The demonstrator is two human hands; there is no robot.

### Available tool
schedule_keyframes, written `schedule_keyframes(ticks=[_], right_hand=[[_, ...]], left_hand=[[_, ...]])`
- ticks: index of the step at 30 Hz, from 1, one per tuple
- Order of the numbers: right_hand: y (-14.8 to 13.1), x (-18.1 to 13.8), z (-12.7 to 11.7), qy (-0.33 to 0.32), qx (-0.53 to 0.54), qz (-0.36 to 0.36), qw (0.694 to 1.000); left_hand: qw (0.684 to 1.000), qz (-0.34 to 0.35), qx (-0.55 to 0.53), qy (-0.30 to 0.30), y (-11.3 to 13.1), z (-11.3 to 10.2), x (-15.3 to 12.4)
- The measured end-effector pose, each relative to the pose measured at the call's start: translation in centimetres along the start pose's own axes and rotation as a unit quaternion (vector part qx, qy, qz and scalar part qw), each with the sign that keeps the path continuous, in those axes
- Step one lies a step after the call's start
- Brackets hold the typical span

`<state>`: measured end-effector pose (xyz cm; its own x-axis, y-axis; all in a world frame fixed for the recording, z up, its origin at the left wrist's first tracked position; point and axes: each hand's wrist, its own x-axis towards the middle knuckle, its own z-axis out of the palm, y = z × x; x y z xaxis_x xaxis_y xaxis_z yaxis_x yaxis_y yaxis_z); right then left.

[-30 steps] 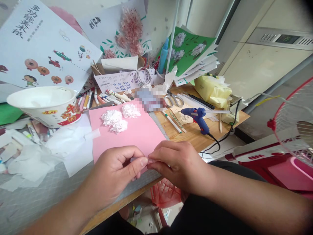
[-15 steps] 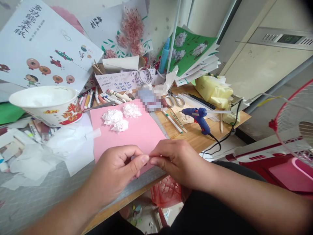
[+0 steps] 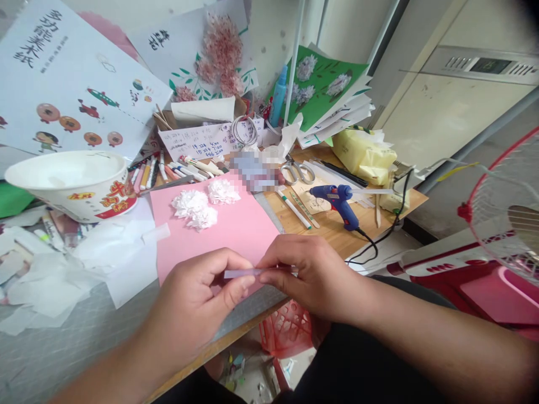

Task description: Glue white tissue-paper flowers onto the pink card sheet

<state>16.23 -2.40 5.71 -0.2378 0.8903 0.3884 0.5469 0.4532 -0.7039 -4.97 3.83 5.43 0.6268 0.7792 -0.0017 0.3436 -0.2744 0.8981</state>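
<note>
Between both hands, above the front edge of a pink paper sheet, is a narrow, pale lilac paper strip. My left hand pinches it between thumb and forefinger. Close by, almost touching those fingertips, my right hand grips the strip's other part with thumb and fingers. Most of the strip's right side is hidden by that hand. Three crumpled white paper flowers lie on the pink sheet.
A blue hot glue gun stands at the right, its cable trailing off the table. Scissors and a marker lie near it. On the left are a paper bowl and white paper scraps. A fan is far right.
The strip, mostly hidden between my fingers before, now shows as a flat band between the hands. My view has shifted slightly, moving the table things a little to the left.
</note>
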Motion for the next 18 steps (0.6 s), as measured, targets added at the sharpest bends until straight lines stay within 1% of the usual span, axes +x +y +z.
schedule_keyframes(ticks=[2, 5, 8, 10, 14, 18], right_hand=[[-0.08, -0.12, 0.29, 0.012, -0.055, -0.035, 0.998], [0.05, -0.28, 0.61, 0.037, -0.131, -0.102, 0.985], [0.39, -0.36, 0.56, 0.066, -0.126, -0.137, 0.98], [0.56, -0.37, 0.38, 0.071, -0.114, -0.133, 0.982], [0.62, -0.33, 0.15, 0.053, -0.103, -0.102, 0.988], [0.66, -0.3, 0.34, 0.062, -0.122, -0.104, 0.985]], left_hand=[[1.0, 0.0, -0.003, -0.001, 0.21, 0.09, 0.0], [1.0, 0.004, 0.006, -0.009, 0.15, 0.02, 0.13], [1.0, 0.012, 0.017, 0.005, -0.3, -0.12, 0.1], [1.0, 0.016, 0.017, 0.012, -0.58, -0.16, -0.04], [1.0, 0.026, -0.002, 0.018, -0.69, -0.1, -0.18], [0.999, 0.029, -0.03, 0.011, -0.45, -0.06, 0.15]])
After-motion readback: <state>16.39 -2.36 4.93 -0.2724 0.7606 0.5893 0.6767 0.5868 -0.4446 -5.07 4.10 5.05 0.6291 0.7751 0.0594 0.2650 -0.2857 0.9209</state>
